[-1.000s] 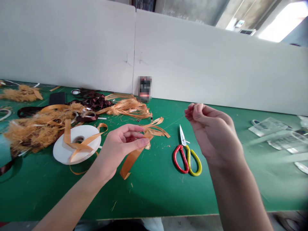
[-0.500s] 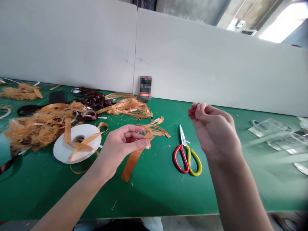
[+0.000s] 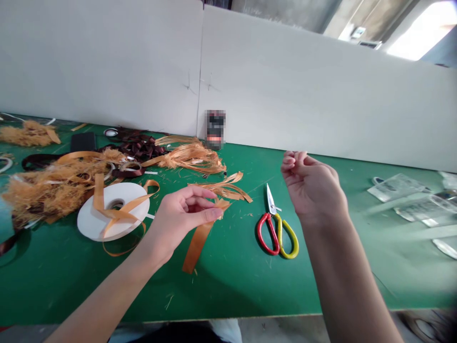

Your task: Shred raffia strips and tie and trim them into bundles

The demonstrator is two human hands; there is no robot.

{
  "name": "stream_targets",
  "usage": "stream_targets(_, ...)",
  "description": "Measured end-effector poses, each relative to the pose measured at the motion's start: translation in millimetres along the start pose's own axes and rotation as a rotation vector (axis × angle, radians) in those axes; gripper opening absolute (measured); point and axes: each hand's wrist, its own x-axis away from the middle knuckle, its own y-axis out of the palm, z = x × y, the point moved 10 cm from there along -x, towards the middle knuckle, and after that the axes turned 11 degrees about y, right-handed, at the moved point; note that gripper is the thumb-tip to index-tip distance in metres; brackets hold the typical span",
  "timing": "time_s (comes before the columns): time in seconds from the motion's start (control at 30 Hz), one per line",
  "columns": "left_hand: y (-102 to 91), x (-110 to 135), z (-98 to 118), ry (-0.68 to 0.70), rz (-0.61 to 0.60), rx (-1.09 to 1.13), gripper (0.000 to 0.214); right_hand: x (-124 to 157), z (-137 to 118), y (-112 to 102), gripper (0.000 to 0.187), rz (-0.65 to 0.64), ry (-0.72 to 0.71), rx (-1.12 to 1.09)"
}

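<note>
Orange ribbon (image 3: 195, 248) hung in a strip from the left hand (image 3: 182, 212), its upper end frayed into loose fibres just past the thumb. The left thumb and curled fingers had come together on that end, clamping it near the fingertips, while the tail dropped below the grip toward the green table (image 3: 228, 290). A pinch this close to the frayed edge looked sound for handling such a strip: it gave firm control, and light pressure would be kinder to the fine fibres than a hard squeeze. The right hand (image 3: 310, 190) was held up well apart from the left, its fingertips bunched together; any fine strand between them was too thin to make out. Between the hands lay closed scissors (image 3: 270, 200) with red and yellow handles. Left of the grip sat a white spool (image 3: 89, 220) looped with ribbon, and beyond the grip lay a frayed fibre bundle (image 3: 191, 159). Right of the right hand lay clear plastic packets (image 3: 396, 186).
</note>
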Motion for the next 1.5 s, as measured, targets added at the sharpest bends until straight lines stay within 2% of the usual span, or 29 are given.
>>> stream_targets(0.2, 6.3, -1, -1, 0.005, -0.068, -0.012, 0.026, -6, -2, 0, 0.029, 0.022, -0.004, 0.035)
stream_targets(0.4, -9.5, -1, -11, -0.026, -0.036, -0.052, 0.029, -33, -21, -40, 0.045, 0.247, -0.106, 0.105)
stream_targets(0.5, -18.4, -2, -13, 0.003, -0.011, -0.065, 0.032, -38, -10, -48, 0.036, 0.259, 0.000, 0.251)
stream_targets(0.6, -19.8, -3, -12, 0.053, 0.029, -0.027, 0.032, -22, 22, -32, 0.011, 0.127, 0.188, 0.442)
stream_targets(0.7, -12.8, -3, -8, 0.097, 0.051, 0.019, 0.032, 12, 50, 1, 0.046, -0.062, 0.279, 0.738)
stream_targets(0.73, -9.8, -4, -7, 0.108, 0.056, 0.034, 0.032, 24, 57, 14, 0.048, -0.146, 0.290, 0.752)
stream_targets(0.8, -4.3, -4, -4, 0.126, 0.070, 0.068, 0.031, 48, 70, 41, 0.037, -0.342, 0.335, 0.661)
stream_targets(0.87, 0.8, -4, -1, 0.146, 0.076, 0.105, 0.030, 63, 68, 58, 0.025, -0.440, 0.301, 0.565)
stream_targets(0.97, 6.8, -3, 2, 0.171, 0.073, 0.137, 0.028, 70, 59, 64, 0.013, -0.436, 0.216, 0.503)
stream_targets(1.1, 7.8, -4, 3, 0.179, 0.093, 0.174, 0.025, 72, 56, 61, 0.006, -0.385, 0.177, 0.516)
stream_targets(1.3, 17.1, -4, 4, 0.174, 0.031, 0.320, 0.019, 78, 60, 60, 0.006, -0.380, 0.196, 0.515)
stream_targets(1.5, 14.6, 0, 3, 0.143, 0.110, 0.457, 0.022, 84, 68, 58, 0.002, -0.406, 0.267, 0.359)
